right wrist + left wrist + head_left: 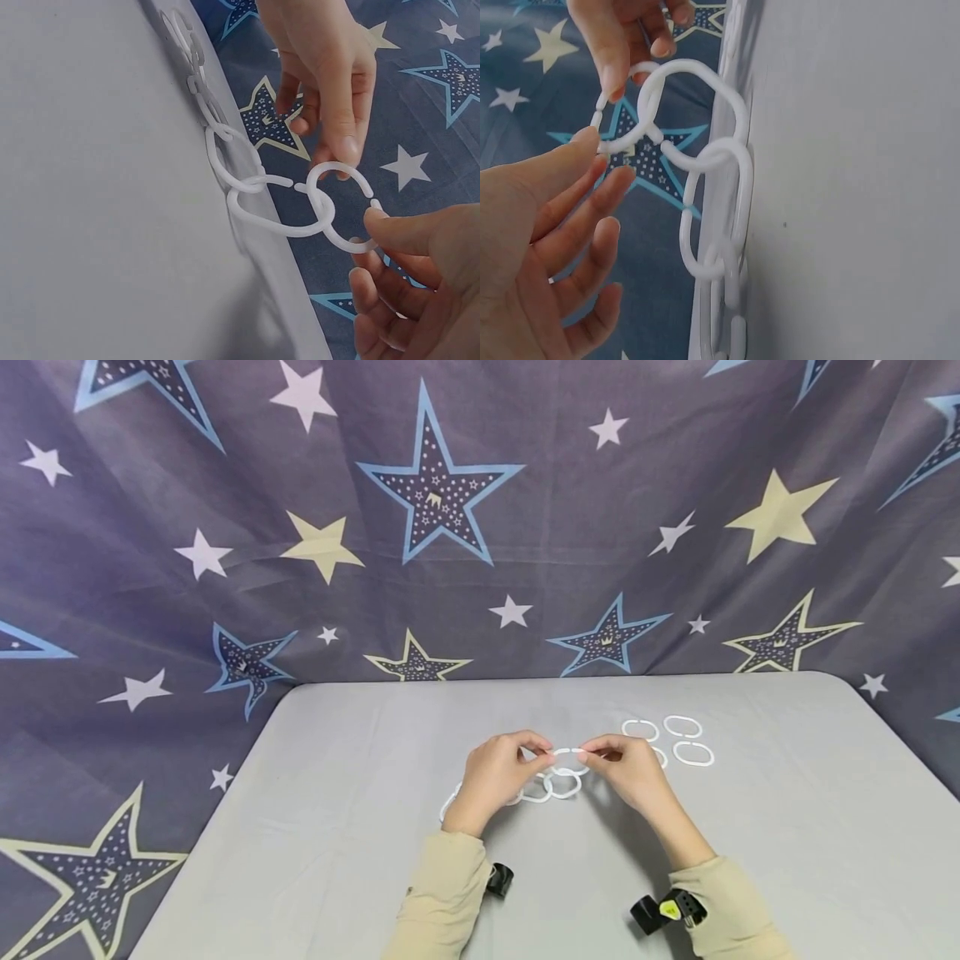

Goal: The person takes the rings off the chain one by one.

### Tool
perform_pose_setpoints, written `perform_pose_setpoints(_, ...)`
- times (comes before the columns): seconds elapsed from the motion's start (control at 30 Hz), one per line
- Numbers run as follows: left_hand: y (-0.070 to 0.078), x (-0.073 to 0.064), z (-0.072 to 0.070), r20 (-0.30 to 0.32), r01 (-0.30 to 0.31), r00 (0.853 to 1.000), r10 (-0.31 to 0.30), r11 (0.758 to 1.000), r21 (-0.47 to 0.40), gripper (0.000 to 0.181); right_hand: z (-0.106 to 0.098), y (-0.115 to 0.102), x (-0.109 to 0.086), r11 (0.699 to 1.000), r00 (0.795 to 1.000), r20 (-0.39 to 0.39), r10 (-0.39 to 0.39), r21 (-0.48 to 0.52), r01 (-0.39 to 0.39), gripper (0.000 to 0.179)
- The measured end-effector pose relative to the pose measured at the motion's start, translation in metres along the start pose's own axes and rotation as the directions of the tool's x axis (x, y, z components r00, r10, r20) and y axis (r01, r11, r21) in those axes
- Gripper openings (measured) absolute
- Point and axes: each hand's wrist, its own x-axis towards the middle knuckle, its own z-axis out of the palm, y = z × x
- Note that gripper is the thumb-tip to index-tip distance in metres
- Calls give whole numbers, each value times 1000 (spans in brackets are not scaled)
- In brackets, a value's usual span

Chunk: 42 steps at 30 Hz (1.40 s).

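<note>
Both hands hold one white plastic chain link [341, 166] above the table, its small gap facing away from the chain. My left hand [498, 774] pinches one side of it between thumb and forefinger, the other fingers loosely bent. On the opposite side my right hand [628, 770] pinches it by thumb and fingertips, beside the gap. Through this link passes the end link of a white chain [739, 112], as both wrist views show. The rest of the chain trails leftward over the table, partly hidden behind the left hand in the head view.
Several loose white links [693, 754] lie on the grey table [337, 760] beyond the right hand, one partly covered by it. A dark cloth with stars [551, 527] hangs behind the table's far edge. Black wrist cameras [499, 880] sit at both sleeves.
</note>
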Motion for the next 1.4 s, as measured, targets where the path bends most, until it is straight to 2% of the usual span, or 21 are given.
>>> perform_pose_setpoints(0.2,-8,-2,-3,91,63,994,-59,997,-46,16,0,0,-1,1000,1000,-2,-13,6,13,13)
perform_pose_setpoints(0.4,-8,-3,0,134,69,989,-63,997,-36,16,-1,-1,-1,1000,1000,0,0,2,0,13)
perform_pose_setpoints(1.0,-7,-5,5,153,70,986,-69,998,-3,4,-1,-2,-2,1000,1000,-5,1,9,-1,15)
perform_pose_setpoints(1.4,-7,-3,2,144,68,987,-66,998,-12,5,-1,-3,-3,1000,1000,2,2,15,-2,16)
